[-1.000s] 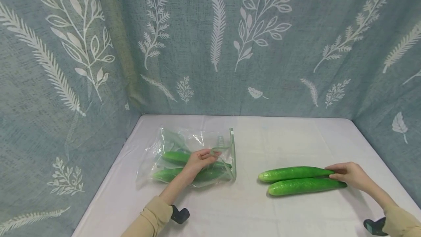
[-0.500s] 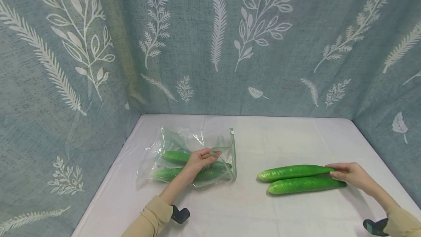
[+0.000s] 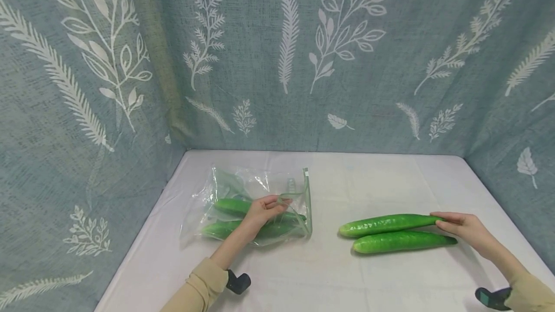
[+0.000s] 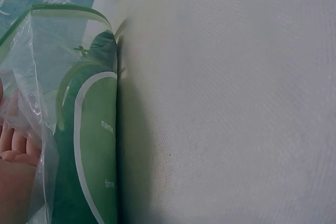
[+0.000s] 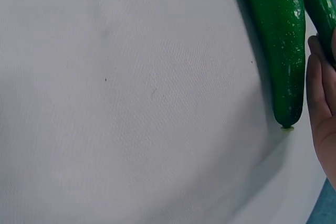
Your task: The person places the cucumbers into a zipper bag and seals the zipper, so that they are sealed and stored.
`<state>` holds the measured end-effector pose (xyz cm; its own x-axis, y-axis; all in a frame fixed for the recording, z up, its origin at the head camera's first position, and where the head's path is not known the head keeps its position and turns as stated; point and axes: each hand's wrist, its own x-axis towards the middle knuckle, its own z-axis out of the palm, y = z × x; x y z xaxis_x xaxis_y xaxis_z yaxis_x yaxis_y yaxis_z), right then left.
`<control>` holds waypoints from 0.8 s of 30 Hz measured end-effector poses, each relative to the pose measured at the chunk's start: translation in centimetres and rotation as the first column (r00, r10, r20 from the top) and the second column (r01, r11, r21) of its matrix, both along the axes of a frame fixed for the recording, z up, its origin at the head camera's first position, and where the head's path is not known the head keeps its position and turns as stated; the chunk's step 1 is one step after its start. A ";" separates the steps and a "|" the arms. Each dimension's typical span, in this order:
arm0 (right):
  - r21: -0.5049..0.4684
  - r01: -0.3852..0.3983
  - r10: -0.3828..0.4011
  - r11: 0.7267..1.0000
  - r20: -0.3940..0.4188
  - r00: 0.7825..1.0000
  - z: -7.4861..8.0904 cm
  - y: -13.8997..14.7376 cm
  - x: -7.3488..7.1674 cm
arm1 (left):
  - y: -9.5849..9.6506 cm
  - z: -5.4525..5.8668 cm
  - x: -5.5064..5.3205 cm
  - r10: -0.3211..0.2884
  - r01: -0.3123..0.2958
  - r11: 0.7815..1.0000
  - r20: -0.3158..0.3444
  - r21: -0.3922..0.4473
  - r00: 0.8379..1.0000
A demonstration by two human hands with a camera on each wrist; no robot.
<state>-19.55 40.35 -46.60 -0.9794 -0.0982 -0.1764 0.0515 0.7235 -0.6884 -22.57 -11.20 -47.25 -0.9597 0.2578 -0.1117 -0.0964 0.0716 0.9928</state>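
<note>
On the left of the table lies a clear zip bag (image 3: 260, 179) with two cucumbers inside, a far one (image 3: 227, 205) and a near one (image 3: 217, 229). My left hand (image 3: 261, 212) grips the film by the bag's opening, which gapes to the right. In the left wrist view the bag's green printed panel (image 4: 97, 140) shows, and the film partly covers my fingers (image 4: 18, 142). At the right, my right hand (image 3: 467, 229) pinches the thin end of a third cucumber (image 3: 386, 224). Just in front of it rests another cucumber (image 3: 399, 243), untouched, its tip plain in the right wrist view.
White cloth (image 3: 329, 278) covers the table. A blue-green curtain (image 3: 260, 61) with white leaf prints hangs behind it and along both sides. Dark wrist devices sit at both sleeves, such as the left one (image 3: 238, 282).
The pinched cucumber has shifted slightly away from me with my right hand, and its thin end now stands farther from the near cucumber. My left hand and the bag have stayed still.
</note>
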 end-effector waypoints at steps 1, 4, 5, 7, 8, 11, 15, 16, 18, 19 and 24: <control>-0.003 0.002 -0.002 1.000 0.003 1.000 0.0 0.0 0.0 | 0.0 0.0 0.0 -0.002 0.002 1.000 0.000 0.001 1.000; 0.012 0.026 -0.026 1.000 0.022 0.999 -0.2 0.0 0.0 | 0.0 0.0 0.0 -0.012 0.012 1.000 -0.001 0.001 1.000; 0.013 0.031 -0.032 0.999 0.026 0.999 -0.3 0.0 0.0 | 0.0 0.0 0.0 -0.015 0.015 1.000 -0.001 0.002 1.000; 0.009 0.048 -0.049 0.999 0.040 0.998 -0.5 0.0 0.0 | 0.0 0.0 0.0 -0.021 0.021 1.000 -0.005 0.002 1.000; 0.003 0.056 -0.056 0.998 0.049 0.997 -0.6 0.0 -0.1 | 0.0 0.0 0.0 -0.022 0.022 1.000 -0.008 0.000 1.000; -0.015 0.063 -0.062 0.998 0.052 0.997 -0.7 0.1 -0.1 | -0.1 0.0 0.1 -0.022 0.022 1.000 -0.013 -0.001 1.000; -0.015 0.077 -0.076 0.997 0.054 0.996 -0.7 0.2 -0.1 | 0.0 0.0 0.0 -0.017 0.017 1.000 -0.010 0.001 1.000; -0.011 0.081 -0.080 0.997 0.055 0.995 -0.7 0.2 -0.1 | 0.0 0.0 0.0 -0.017 0.017 1.000 -0.007 0.004 1.000; -0.020 0.085 -0.083 0.996 0.058 0.995 -0.6 0.2 -0.1 | 0.0 0.0 0.0 -0.017 0.017 1.000 -0.011 0.006 1.000; -0.026 0.089 -0.087 0.996 0.061 0.994 -0.6 0.2 -0.1 | 0.0 0.0 0.0 -0.018 0.018 1.000 -0.011 0.009 1.000; -0.146 0.113 -0.099 0.983 0.101 0.990 -0.5 0.2 0.0 | 0.0 0.0 0.0 -0.017 0.017 1.000 -0.016 0.015 1.000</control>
